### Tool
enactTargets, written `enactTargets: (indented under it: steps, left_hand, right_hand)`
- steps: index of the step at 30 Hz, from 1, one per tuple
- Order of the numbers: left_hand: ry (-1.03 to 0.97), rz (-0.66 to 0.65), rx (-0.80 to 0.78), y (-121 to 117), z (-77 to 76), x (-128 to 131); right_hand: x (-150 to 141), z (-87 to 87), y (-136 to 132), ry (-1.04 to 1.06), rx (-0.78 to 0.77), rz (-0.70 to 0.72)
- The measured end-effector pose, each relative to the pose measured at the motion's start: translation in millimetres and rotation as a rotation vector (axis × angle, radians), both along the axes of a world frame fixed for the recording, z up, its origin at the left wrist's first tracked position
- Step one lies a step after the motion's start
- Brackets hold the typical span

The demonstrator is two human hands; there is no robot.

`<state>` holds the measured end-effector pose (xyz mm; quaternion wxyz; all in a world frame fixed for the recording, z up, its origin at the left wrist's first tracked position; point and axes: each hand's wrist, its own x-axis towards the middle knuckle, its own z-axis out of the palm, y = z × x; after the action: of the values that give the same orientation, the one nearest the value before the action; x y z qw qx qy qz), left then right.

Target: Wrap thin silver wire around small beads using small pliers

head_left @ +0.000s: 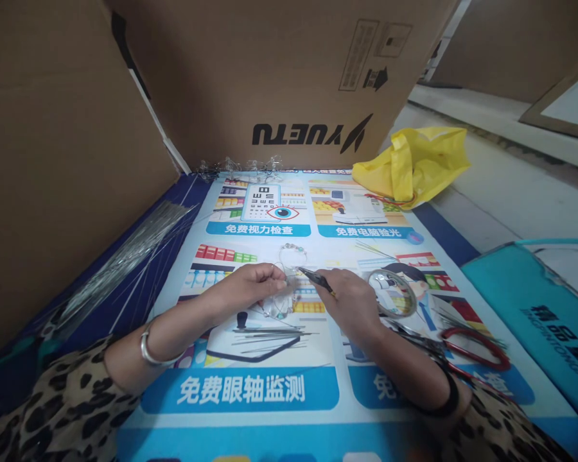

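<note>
My left hand (pixel 245 285) is closed in a pinch on a thin wire piece with small clear beads (pixel 293 248), which rises in a loop above the fingertips. More of its wire and beads hang below, near the printed sheet. In my right hand (pixel 354 301) is a pair of pliers (pixel 313 276) with dark, narrow jaws pointing left at the wire. The jaw tips are close to the wire; whether they grip it I cannot tell. Several short cut wires (pixel 270 335) lie on the sheet below my hands. A round roll (pixel 407 295) sits beside my right hand.
Red-handled scissors (pixel 476 350) lie partly under my right forearm. A bundle of long wires (pixel 130 263) rests at left. Beaded wire pieces (pixel 264 168) are heaped by the cardboard box (pixel 270 77). A yellow bag (pixel 431 160) and a teal bag (pixel 530 314) lie right.
</note>
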<state>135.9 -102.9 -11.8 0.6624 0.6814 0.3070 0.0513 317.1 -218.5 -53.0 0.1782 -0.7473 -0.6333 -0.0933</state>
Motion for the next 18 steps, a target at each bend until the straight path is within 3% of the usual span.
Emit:
enactTargets:
  steps: [18]
  left_hand:
    - [-0.009,0.003,0.003,0.6,2.1,-1.1]
  right_hand:
    - [-4.9,4.0,-0.8,-0.083,-0.031,0.037]
